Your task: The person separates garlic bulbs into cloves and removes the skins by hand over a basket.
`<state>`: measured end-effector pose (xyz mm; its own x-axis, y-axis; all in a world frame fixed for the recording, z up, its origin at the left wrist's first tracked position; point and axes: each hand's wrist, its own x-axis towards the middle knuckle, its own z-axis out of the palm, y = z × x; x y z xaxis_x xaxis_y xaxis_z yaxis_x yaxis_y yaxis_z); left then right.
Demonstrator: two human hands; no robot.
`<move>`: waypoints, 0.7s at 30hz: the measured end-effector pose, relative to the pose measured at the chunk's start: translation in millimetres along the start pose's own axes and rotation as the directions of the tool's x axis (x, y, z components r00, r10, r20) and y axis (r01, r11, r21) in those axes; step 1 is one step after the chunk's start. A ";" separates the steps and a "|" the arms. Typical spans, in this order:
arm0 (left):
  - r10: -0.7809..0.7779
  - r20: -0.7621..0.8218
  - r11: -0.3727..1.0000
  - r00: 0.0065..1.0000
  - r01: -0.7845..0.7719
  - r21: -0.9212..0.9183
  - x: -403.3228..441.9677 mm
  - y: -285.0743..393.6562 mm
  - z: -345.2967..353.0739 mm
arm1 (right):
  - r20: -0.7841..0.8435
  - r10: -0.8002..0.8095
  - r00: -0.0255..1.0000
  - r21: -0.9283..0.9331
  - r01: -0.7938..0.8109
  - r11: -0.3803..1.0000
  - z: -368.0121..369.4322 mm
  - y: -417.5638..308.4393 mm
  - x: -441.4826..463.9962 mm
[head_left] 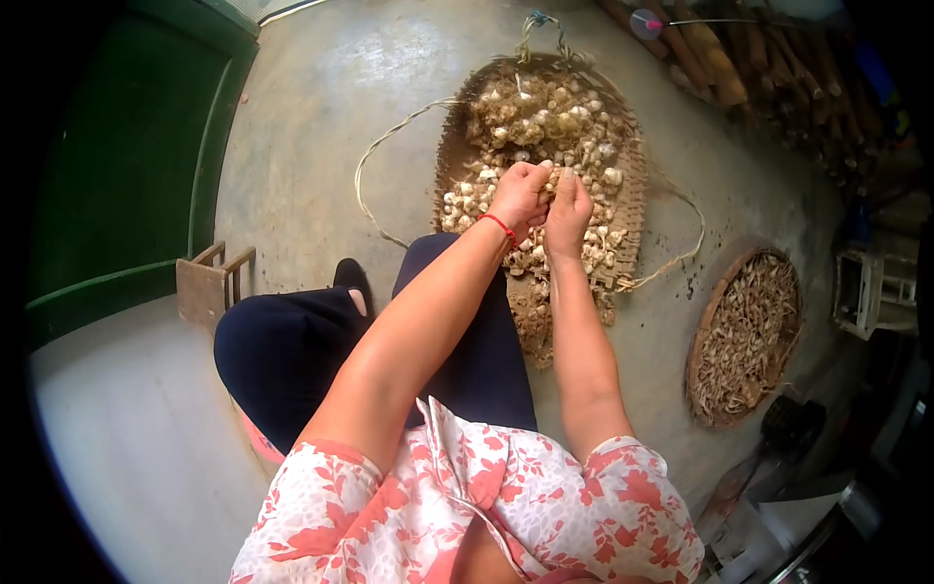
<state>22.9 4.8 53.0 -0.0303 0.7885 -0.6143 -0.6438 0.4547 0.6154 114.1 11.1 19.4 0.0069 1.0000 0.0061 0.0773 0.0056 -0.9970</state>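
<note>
Many whitish garlic bulbs with dry roots and skins lie in a long woven basket on the floor. Over the middle of it my left hand, with a red cord at the wrist, is closed in a pinch. Close against it, my right hand is closed too, thumb pointing up. Between the fingertips of both hands is a small pale brown garlic bulb, mostly covered by the fingers. Rope handles loop out from the basket's sides and far end.
To the right, a round woven tray holds dry, pale pieces. A small wooden stool stands at the left by a green door. Stacked wood fills the far right corner. A wooden frame stands at the right edge.
</note>
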 end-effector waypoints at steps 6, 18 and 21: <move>0.030 0.072 0.936 0.997 -0.054 0.347 1.8 2.0 4.4 | 0.170 0.304 0.937 0.370 -0.347 0.862 -9.1 -19.6 0.7; 0.083 0.221 0.936 0.972 -0.152 0.317 5.6 -6.6 -1.1 | 0.509 0.537 0.673 0.582 -0.729 0.361 -34.8 -6.5 14.1; 0.013 0.160 0.952 0.987 -0.061 0.300 10.0 3.2 -10.1 | 0.243 0.495 0.834 0.286 -0.549 0.785 -26.4 -30.2 13.0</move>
<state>12.9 9.9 43.9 0.0837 0.8503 -0.5195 -0.3815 0.5090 0.7716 138.2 23.8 51.7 -0.1979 0.8388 -0.5072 -0.2285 -0.5426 -0.8083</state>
